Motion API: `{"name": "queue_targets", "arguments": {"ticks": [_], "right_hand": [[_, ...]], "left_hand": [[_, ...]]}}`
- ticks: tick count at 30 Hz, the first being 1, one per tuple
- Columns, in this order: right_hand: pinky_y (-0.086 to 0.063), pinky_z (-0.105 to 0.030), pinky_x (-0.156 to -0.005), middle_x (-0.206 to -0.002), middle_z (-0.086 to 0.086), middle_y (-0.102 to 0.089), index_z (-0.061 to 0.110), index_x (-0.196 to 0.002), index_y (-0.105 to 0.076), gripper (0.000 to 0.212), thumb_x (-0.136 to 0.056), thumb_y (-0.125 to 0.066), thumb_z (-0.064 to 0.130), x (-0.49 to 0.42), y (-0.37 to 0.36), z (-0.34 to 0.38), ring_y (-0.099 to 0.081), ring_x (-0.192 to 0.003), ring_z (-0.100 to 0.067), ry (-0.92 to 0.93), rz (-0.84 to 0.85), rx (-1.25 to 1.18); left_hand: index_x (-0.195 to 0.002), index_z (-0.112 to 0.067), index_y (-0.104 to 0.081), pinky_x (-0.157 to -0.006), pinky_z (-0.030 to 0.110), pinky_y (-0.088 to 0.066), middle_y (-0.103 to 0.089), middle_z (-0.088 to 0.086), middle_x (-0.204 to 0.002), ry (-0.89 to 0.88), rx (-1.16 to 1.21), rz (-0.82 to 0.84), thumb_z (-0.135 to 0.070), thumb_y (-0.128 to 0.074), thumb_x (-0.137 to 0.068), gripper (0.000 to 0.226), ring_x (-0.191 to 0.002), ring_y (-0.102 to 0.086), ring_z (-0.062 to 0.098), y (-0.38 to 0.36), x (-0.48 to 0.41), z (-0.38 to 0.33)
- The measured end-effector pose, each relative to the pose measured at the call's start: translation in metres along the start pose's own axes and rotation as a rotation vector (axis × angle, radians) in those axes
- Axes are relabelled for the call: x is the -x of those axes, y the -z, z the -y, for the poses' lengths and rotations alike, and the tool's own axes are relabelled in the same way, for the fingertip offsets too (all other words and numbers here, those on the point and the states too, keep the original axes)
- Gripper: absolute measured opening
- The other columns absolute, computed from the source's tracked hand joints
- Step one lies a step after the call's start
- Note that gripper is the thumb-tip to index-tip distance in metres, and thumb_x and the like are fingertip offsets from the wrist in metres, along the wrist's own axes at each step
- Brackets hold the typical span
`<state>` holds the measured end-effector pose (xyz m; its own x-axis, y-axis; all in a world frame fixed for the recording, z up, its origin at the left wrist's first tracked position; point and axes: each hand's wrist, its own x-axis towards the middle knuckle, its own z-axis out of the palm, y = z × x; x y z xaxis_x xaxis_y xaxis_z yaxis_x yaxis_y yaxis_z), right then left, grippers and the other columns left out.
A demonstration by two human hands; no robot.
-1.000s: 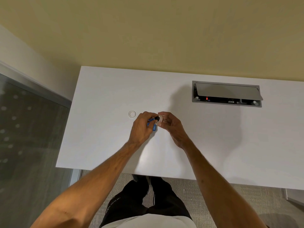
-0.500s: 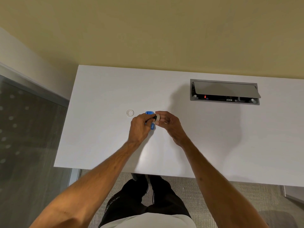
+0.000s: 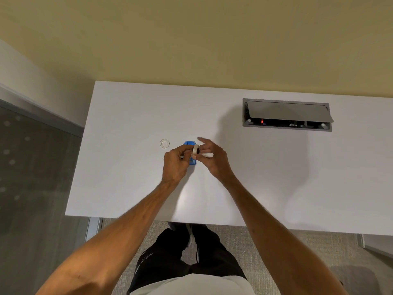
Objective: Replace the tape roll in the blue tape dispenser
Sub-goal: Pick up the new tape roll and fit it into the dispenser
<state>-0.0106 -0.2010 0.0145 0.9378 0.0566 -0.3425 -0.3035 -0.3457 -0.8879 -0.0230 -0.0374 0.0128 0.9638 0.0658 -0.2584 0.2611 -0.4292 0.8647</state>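
The small blue tape dispenser [image 3: 190, 143] lies on the white desk [image 3: 127, 116], partly hidden under my hands. Just above it, my left hand [image 3: 175, 165] pinches a whitish tape roll [image 3: 195, 151] with a dark core. My right hand [image 3: 212, 159] touches the roll from the right, fingers spread, with a pale strip of tape [image 3: 207, 155] lying across its fingers. A thin empty tape ring [image 3: 164, 143] lies flat on the desk to the left of the dispenser.
A grey cable box [image 3: 287, 114] with a raised lid is set into the desk at the back right. The desk's left edge meets a grey glass panel [image 3: 32, 177]. A yellow wall stands behind. My legs show below the front edge.
My hands have lifted slightly off the dispenser, so more of its blue body shows. The right hand's fingers have spread, and a strip of tape now trails from the roll.
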Motion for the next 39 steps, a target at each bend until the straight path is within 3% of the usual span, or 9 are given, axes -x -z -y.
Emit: {"name": "queue_targets", "arguments": {"ticks": [2,8,13,17,21,25,30,33,39], "right_hand": [[-0.060,-0.029,-0.097,-0.110,0.002,-0.080,0.020,-0.132,-0.063,0.056,-0.083,-0.090,0.023,-0.003,0.000,0.001,-0.076,-0.105,-0.012,-0.020,-0.018,-0.013],[-0.064,-0.041,-0.089,-0.100,-0.009,-0.080,0.003,-0.110,-0.071,0.030,-0.085,-0.086,0.008,-0.005,-0.001,-0.004,-0.077,-0.092,-0.023,0.084,-0.040,0.057],[-0.064,-0.044,-0.088,-0.098,-0.015,-0.078,-0.002,-0.106,-0.069,0.026,-0.085,-0.084,0.004,-0.009,-0.002,-0.006,-0.075,-0.090,-0.033,0.117,-0.034,0.081],[-0.063,-0.042,-0.092,-0.098,-0.010,-0.079,0.004,-0.106,-0.069,0.025,-0.086,-0.084,0.005,-0.012,-0.001,-0.005,-0.076,-0.093,-0.025,0.046,-0.011,0.043],[-0.062,-0.043,-0.093,-0.102,-0.009,-0.078,0.006,-0.108,-0.068,0.027,-0.086,-0.084,0.008,-0.015,-0.004,-0.006,-0.075,-0.095,-0.026,0.019,0.017,0.038],[-0.061,-0.037,-0.097,-0.109,-0.003,-0.079,0.014,-0.118,-0.064,0.037,-0.087,-0.083,0.010,-0.019,-0.009,-0.006,-0.075,-0.103,-0.021,-0.036,0.051,0.017],[-0.056,-0.026,-0.094,-0.116,-0.002,-0.077,0.019,-0.127,-0.065,0.040,-0.091,-0.078,0.010,-0.026,-0.011,-0.004,-0.073,-0.108,-0.018,-0.027,0.066,0.054],[-0.057,-0.020,-0.089,-0.125,-0.004,-0.071,0.014,-0.124,-0.067,0.037,-0.090,-0.079,0.008,-0.028,-0.013,-0.004,-0.073,-0.107,-0.021,-0.026,0.049,0.095],[-0.062,-0.044,-0.099,-0.123,-0.013,-0.067,0.004,-0.124,-0.064,0.036,-0.091,-0.078,0.007,-0.039,-0.015,-0.007,-0.071,-0.106,-0.029,0.071,0.085,0.294]], "left_hand": [[-0.120,-0.017,-0.080,-0.084,0.013,-0.058,-0.083,-0.002,-0.108,0.011,0.038,-0.001,-0.012,-0.060,-0.104,0.026,-0.093,-0.079,0.003,0.002,-0.001,0.000],[-0.122,-0.009,-0.078,-0.102,0.041,-0.062,-0.081,0.007,-0.117,0.063,0.018,-0.010,-0.013,-0.066,-0.102,0.023,-0.107,-0.078,0.023,0.004,-0.006,0.005],[-0.123,-0.009,-0.078,-0.100,0.037,-0.063,-0.082,0.008,-0.113,0.068,-0.012,0.031,-0.013,-0.069,-0.100,0.025,-0.103,-0.079,0.022,0.009,-0.013,0.007],[-0.123,-0.009,-0.078,-0.095,0.028,-0.063,-0.082,0.009,-0.109,0.066,-0.012,0.045,-0.013,-0.070,-0.100,0.025,-0.100,-0.080,0.020,0.010,-0.017,0.008],[-0.117,-0.012,-0.080,-0.076,0.003,-0.054,-0.082,0.003,-0.102,0.077,-0.006,0.044,-0.009,-0.070,-0.099,0.022,-0.084,-0.075,-0.009,0.011,-0.019,0.013],[-0.122,-0.016,-0.079,-0.091,0.019,-0.058,-0.082,0.001,-0.110,0.038,-0.064,0.079,-0.013,-0.068,-0.101,0.024,-0.091,-0.074,0.000,0.016,-0.022,0.015],[-0.145,-0.022,-0.066,-0.095,0.015,-0.051,-0.076,0.002,-0.132,0.081,-0.147,0.049,-0.018,-0.056,-0.106,0.040,-0.115,-0.074,0.017,0.018,-0.021,0.016],[-0.159,-0.023,-0.049,-0.112,0.031,-0.051,-0.063,0.004,-0.152,0.058,-0.243,0.057,-0.014,-0.054,-0.104,0.056,-0.136,-0.063,0.024,0.019,-0.020,0.025],[-0.165,-0.009,-0.029,-0.127,0.037,-0.031,-0.045,0.013,-0.162,-0.037,-0.440,0.304,-0.045,-0.085,-0.086,0.103,-0.153,-0.042,0.030,0.015,-0.030,0.034]]}}
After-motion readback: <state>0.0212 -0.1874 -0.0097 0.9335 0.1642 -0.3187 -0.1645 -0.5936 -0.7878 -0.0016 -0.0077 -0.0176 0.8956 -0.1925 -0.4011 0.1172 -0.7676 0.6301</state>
